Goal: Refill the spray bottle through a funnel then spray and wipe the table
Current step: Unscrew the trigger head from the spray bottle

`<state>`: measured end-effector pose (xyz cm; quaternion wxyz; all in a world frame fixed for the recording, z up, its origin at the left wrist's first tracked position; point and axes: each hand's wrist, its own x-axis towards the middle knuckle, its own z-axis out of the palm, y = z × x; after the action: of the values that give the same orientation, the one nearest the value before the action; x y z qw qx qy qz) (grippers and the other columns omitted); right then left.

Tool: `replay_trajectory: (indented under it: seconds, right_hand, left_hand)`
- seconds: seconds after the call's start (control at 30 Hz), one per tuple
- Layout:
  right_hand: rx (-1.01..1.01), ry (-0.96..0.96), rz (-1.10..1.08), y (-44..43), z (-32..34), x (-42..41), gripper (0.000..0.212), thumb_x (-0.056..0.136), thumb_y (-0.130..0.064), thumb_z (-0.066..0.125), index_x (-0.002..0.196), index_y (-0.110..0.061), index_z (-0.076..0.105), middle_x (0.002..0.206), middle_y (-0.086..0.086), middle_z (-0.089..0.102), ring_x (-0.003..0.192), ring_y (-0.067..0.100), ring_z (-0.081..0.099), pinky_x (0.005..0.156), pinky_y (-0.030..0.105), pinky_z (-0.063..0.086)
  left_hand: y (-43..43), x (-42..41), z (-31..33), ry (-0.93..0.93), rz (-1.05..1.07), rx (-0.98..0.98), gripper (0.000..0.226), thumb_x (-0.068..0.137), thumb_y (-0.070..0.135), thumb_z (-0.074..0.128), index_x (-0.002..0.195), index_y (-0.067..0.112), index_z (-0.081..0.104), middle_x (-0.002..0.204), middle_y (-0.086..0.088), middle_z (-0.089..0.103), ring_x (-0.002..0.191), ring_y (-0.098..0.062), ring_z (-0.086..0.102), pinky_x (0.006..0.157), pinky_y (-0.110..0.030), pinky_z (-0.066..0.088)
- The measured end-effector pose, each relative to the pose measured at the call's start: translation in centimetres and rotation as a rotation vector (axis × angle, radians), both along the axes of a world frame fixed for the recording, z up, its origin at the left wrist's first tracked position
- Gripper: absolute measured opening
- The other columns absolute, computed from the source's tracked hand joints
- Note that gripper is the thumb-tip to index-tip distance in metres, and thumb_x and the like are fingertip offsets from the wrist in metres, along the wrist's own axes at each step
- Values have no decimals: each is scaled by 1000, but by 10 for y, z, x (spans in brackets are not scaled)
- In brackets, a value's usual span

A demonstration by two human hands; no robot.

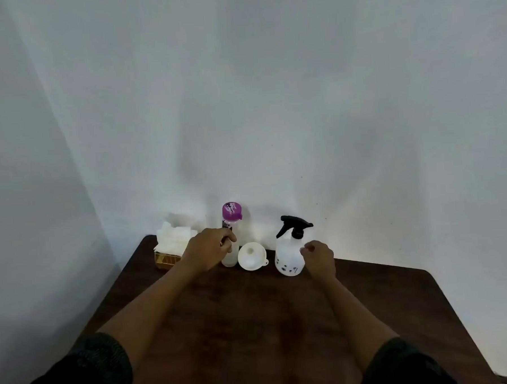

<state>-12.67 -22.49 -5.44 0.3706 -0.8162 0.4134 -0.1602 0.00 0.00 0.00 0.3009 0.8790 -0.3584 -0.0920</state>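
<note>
A white spray bottle (288, 257) with a black trigger head stands at the back of the dark wooden table (253, 324). A white funnel (252, 256) lies left of it, wide mouth up. Further left stands a tall clear bottle (232, 222) with a purple cap. My left hand (207, 250) hovers in front of that bottle's lower half, fingers loosely curled and not wrapped round it. My right hand (320, 257) is just right of the spray bottle, fingers loosely curled, holding nothing.
A stack of white tissues (175, 237) sits in a small golden wire holder (166, 259) at the table's back left corner. White walls close in behind and on the left. The table's right edge runs diagonally towards me.
</note>
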Motion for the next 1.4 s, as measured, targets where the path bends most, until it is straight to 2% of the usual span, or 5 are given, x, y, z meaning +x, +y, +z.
replay_trajectory:
  seconds: [0.27, 0.77, 1.0, 1.13, 1.4]
  right_hand:
    - [159, -122, -275, -3, -14, 58, 46, 88, -21, 60, 130, -5, 49, 125, 21, 47, 116, 39, 49, 93, 46, 43]
    - [23, -236, -114, 17, -16, -12, 21, 80, -15, 71, 94, -1, 63, 91, 10, 61, 90, 28, 59, 71, 26, 35]
    - [-11, -264, -35, 74, -9, -96, 25, 74, -21, 78, 87, -6, 63, 83, 3, 61, 74, 14, 55, 59, 15, 40]
    - [-5, -299, 36, 114, -10, -142, 21, 74, -18, 78, 84, -19, 60, 84, -5, 61, 76, 4, 55, 63, 13, 40]
    - [-1, -283, 59, 162, -29, -196, 18, 72, -21, 78, 80, -17, 62, 84, -5, 59, 75, 6, 58, 60, 13, 39]
  left_hand:
    - [-3, 22, -17, 40, -74, 19, 21, 91, 16, 48, 100, 22, 67, 80, 15, 63, 81, -10, 64, 77, -30, 50]
    - [-6, -27, -29, 205, -152, -135, 22, 95, 14, 47, 102, 22, 66, 81, 12, 68, 71, -4, 66, 74, -22, 52]
    - [6, -102, -47, 259, -188, -124, 26, 91, 13, 51, 113, 24, 61, 103, 10, 66, 94, -2, 61, 86, -28, 52]
    - [21, -150, -57, 302, -125, -193, 59, 80, 16, 70, 130, 26, 39, 131, 12, 42, 122, -6, 40, 98, -24, 38]
    - [49, -230, -92, 417, -12, -122, 77, 71, 28, 80, 136, 22, 37, 136, 7, 39, 127, -12, 28, 98, -26, 31]
